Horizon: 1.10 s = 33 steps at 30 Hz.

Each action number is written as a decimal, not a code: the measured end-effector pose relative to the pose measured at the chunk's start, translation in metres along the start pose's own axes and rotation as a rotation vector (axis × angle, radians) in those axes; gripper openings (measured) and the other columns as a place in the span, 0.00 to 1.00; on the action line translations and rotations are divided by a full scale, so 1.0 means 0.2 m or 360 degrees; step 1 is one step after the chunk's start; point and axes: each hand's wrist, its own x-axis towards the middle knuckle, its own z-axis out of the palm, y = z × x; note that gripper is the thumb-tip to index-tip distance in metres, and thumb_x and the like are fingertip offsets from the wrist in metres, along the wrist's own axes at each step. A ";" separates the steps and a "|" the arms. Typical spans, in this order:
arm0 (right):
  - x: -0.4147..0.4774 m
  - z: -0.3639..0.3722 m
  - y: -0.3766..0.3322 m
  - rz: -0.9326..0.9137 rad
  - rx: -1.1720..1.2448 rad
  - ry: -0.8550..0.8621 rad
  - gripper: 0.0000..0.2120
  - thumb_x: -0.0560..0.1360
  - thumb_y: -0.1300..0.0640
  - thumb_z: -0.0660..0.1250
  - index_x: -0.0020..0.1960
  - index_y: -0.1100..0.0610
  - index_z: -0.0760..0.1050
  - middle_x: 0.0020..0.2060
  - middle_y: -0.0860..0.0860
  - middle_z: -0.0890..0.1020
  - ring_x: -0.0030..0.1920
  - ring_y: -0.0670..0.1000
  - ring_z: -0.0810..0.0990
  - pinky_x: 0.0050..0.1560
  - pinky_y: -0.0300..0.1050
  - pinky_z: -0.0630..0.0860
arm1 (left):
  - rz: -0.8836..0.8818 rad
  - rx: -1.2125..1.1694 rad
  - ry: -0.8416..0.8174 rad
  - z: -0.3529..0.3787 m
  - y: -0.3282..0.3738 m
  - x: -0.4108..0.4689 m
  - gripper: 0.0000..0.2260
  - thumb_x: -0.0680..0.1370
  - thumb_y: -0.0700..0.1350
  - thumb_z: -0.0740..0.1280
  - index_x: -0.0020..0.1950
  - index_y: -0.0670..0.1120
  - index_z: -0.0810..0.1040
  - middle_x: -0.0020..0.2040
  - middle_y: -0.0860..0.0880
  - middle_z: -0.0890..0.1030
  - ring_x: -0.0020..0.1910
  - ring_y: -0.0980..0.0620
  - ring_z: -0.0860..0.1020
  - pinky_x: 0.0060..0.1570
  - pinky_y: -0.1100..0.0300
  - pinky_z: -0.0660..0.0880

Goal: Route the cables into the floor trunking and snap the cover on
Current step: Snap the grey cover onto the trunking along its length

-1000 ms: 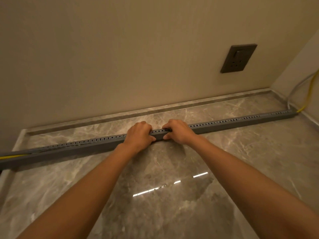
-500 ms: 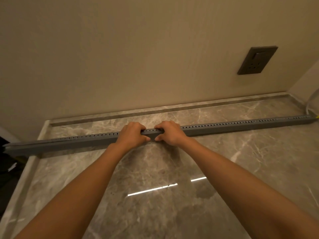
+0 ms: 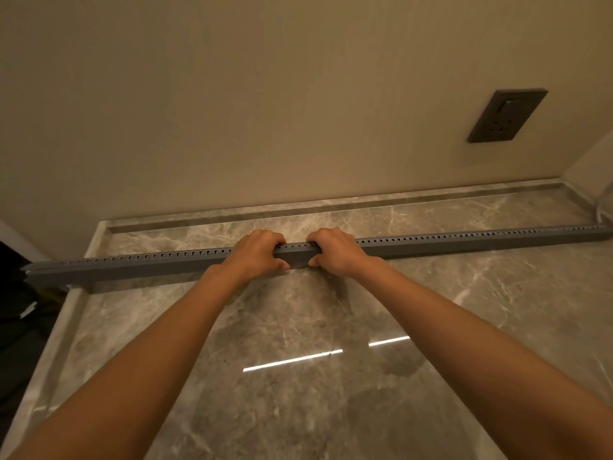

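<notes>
Two hands on the work: left hand (image 3: 257,252) and right hand (image 3: 336,250), set side by side at frame centre, fingers curled over the top and thumbs pressed to the near face of the long grey slotted plastic floor trunking (image 3: 431,245). Both closed around the trunking, close together but not touching each other.

Trunking position: flat on the glossy brown marble floor (image 3: 298,327), running from the left edge of the frame to the right edge, parallel to the beige wall (image 3: 232,111) and apart from it. Dark rectangular wall socket (image 3: 507,116) at upper right. Pale cable (image 3: 600,210) just visible at far right, near the trunking end; entry into the trunking not discernible.

Step in hand, as judged: pressing the cover down at mid-length. Seating of the cover not verifiable from this angle.

Next move, as judged: shift grip outward along the run, pressing section by section toward each end. Check for pinched cable at the right end.
</notes>
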 end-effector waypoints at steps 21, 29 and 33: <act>0.09 0.02 -0.20 -0.0266 0.0225 -0.0217 0.13 0.76 0.57 0.65 0.57 0.63 0.75 0.54 0.61 0.79 0.54 0.61 0.77 0.51 0.50 0.73 | -0.0273 0.0035 0.0042 -0.12 -0.21 -0.14 0.15 0.73 0.46 0.72 0.57 0.42 0.79 0.53 0.41 0.81 0.53 0.43 0.77 0.48 0.54 0.70; 0.11 0.08 -0.24 -0.0341 0.0162 -0.0078 0.12 0.75 0.58 0.65 0.56 0.62 0.76 0.53 0.60 0.80 0.54 0.61 0.78 0.52 0.50 0.73 | -0.0320 0.0257 0.0109 -0.11 -0.20 -0.15 0.13 0.73 0.46 0.71 0.55 0.43 0.79 0.53 0.42 0.81 0.53 0.43 0.77 0.50 0.52 0.72; 0.10 0.09 -0.24 -0.0345 0.0127 -0.0011 0.12 0.75 0.58 0.66 0.55 0.62 0.77 0.52 0.60 0.80 0.54 0.61 0.77 0.51 0.50 0.72 | -0.0301 0.0381 0.0115 -0.10 -0.19 -0.14 0.13 0.73 0.47 0.71 0.55 0.43 0.79 0.54 0.43 0.81 0.54 0.43 0.77 0.51 0.51 0.73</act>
